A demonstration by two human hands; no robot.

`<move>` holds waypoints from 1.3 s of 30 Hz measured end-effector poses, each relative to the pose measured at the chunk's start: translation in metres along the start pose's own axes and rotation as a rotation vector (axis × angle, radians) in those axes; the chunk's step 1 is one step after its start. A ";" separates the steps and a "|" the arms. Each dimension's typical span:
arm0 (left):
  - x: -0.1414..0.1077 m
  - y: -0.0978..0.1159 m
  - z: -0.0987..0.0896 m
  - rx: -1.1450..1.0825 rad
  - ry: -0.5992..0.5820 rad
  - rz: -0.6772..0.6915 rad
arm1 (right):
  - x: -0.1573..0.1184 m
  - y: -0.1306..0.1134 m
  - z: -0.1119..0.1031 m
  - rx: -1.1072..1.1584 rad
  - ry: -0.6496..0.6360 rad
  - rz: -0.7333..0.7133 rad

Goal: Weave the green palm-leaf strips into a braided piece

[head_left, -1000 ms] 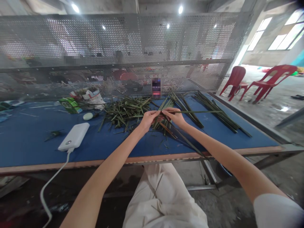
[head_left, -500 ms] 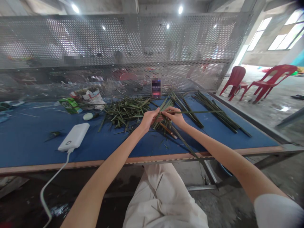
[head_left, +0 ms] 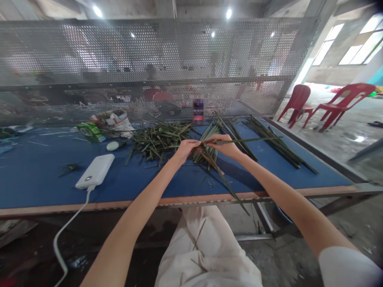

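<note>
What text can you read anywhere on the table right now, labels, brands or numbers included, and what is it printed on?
No word, brand or number can be read.
Green packet: print too small and blurred to read.
Crumpled printed paper: print too small to read.
White power bank: only a small round mark, no text.
Upright item by the mesh: pixelated, unreadable.

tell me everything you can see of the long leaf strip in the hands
The long leaf strip is a narrow, flat, dark green blade that looks like plant leaf, tapering to its far end. It runs almost level to the right above the blue table, its near end pinched by the fingers of the right hand, close to the left hand.
</note>
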State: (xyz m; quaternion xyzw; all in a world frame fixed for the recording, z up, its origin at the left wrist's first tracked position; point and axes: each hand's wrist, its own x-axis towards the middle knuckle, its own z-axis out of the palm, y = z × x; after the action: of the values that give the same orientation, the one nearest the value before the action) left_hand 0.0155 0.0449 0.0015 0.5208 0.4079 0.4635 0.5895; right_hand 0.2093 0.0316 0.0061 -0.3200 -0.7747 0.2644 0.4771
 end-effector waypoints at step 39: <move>0.010 -0.006 -0.012 -0.094 0.245 0.111 | 0.003 0.015 -0.024 -1.188 -0.007 -0.105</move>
State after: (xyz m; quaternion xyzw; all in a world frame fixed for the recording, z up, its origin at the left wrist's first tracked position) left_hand 0.0069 0.0577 -0.0055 0.4540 0.4253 0.5740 0.5325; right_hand 0.2334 0.0461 0.0065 -0.4922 -0.8064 -0.2370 0.2262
